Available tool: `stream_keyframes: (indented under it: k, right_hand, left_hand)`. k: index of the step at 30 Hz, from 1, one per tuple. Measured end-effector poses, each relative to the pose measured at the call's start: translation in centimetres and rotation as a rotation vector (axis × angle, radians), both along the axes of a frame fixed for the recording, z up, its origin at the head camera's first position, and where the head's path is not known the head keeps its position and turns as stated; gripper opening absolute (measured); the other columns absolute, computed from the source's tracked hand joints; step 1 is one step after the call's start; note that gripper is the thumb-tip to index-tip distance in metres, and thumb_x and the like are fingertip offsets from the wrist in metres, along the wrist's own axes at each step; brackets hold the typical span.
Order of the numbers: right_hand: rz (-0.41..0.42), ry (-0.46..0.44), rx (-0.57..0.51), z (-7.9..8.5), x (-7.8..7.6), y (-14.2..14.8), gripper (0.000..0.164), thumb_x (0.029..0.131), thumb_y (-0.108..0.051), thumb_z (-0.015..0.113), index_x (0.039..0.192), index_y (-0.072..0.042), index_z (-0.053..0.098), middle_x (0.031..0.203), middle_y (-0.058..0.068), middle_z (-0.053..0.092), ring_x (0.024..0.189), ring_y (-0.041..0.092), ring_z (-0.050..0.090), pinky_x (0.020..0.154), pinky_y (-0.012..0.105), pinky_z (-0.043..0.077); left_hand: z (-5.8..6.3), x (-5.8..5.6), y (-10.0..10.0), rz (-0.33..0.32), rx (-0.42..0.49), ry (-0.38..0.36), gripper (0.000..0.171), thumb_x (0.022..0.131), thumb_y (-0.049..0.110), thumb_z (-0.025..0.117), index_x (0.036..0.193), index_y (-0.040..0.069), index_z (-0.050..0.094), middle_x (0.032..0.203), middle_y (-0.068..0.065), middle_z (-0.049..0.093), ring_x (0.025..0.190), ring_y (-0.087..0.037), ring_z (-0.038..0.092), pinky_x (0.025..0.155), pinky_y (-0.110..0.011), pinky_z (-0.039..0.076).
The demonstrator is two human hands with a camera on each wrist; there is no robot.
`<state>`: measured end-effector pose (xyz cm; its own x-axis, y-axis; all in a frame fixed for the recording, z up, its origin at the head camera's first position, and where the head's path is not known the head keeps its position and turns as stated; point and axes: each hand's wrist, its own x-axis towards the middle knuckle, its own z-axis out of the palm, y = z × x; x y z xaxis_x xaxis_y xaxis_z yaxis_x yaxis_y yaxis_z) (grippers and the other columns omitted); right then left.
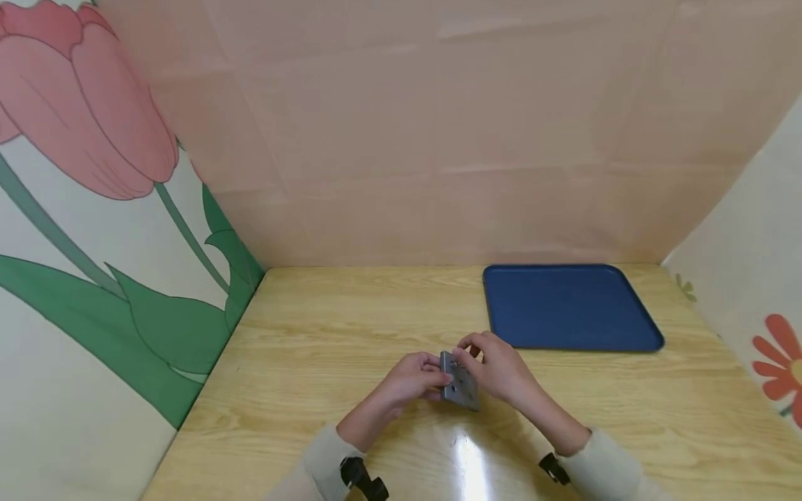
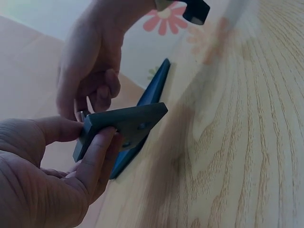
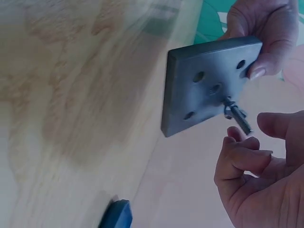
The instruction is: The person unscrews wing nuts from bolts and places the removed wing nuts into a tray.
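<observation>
A square grey metal plate (image 1: 465,388) with several round holes is held tilted above the table. My left hand (image 1: 406,380) grips it at one edge, thumb on one face and fingers on the other. In the right wrist view, a threaded bolt (image 3: 243,122) sticks out of the plate near a corner, with a small nut (image 3: 229,113) on it close to the plate. Beside the bolt's end is my right hand (image 1: 499,365), its fingers bent and its thumb apart from them. A fingertip is close to the bolt; whether it touches is unclear.
A blue tray (image 1: 570,306) lies at the back right of the wooden table (image 1: 351,313). Behind the table stands a plain pinkish wall covering (image 1: 438,139). Flower-patterned walls flank both sides.
</observation>
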<state>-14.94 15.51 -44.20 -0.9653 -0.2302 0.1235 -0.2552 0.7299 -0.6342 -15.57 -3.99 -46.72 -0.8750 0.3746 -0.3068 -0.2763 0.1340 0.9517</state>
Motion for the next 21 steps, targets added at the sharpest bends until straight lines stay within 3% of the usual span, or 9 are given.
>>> stream_keyframes:
  k: [11,21]
  right_hand:
    - [0.006,-0.053,0.007,-0.26,0.14,0.21,0.014,0.097,-0.028,0.068,0.100,-0.015,0.072,0.091,0.001,0.061,0.070,0.013,0.050,0.060,0.030,0.043]
    - [0.016,-0.069,0.033,-0.12,0.30,0.25,0.014,0.093,-0.021,0.073,0.105,-0.015,0.071,0.093,0.001,0.061,0.068,0.013,0.049,0.058,0.029,0.042]
  left_hand:
    - [0.09,0.13,0.28,-0.002,0.010,-0.006,0.023,0.091,0.004,0.070,0.112,-0.005,0.062,0.100,-0.012,0.073,0.089,-0.023,0.073,0.074,-0.035,0.061]
    - [0.05,0.12,0.44,0.011,0.014,-0.013,0.024,0.091,0.003,0.070,0.112,-0.005,0.062,0.101,-0.012,0.073,0.089,-0.024,0.073,0.075,-0.034,0.061]
